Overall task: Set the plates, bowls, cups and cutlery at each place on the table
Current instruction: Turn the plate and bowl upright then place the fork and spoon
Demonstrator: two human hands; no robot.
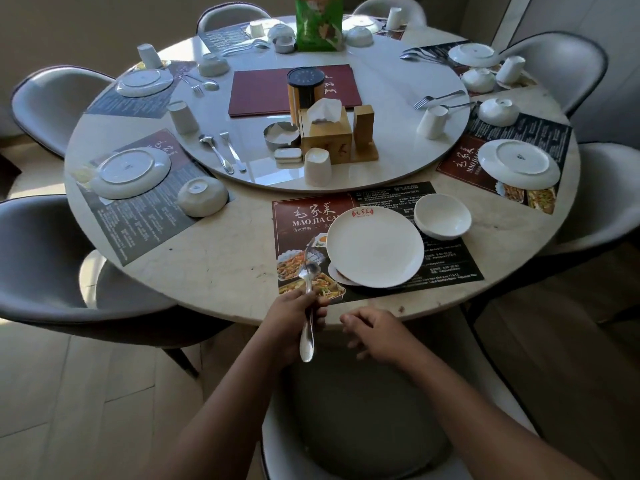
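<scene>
Here's the near place, and the left hand (298,306) is at the table's (225,268) near edge, fingers wrapped round a spoon (310,270) and what looks like a fork (309,247) behind it. Both are held mid-handle, heads pointing away over the left part of the placemat (450,265). The right hand (375,336) hovers just beside it, fingers loosely curled, holding nothing.

The plate (375,245) sits face up on the mat, with the bowl (442,216) right way up at its far right corner. So this setting seems to need just its cutlery and a cup. The nearest cup (317,167) stands upside down on the glass turntable (381,74), well beyond the plate.

The step in hand looks like laying the cutlery. To do it well, the two pieces should be separated first, and the free right hand could take one. They should go down flat and parallel beside the plate, handles toward the near edge, clear of the plate rim so nothing clinks or nudges it. Held together, the thin handles could easily slip or cross. Across the table, the other plates and bowls lie face down.
</scene>
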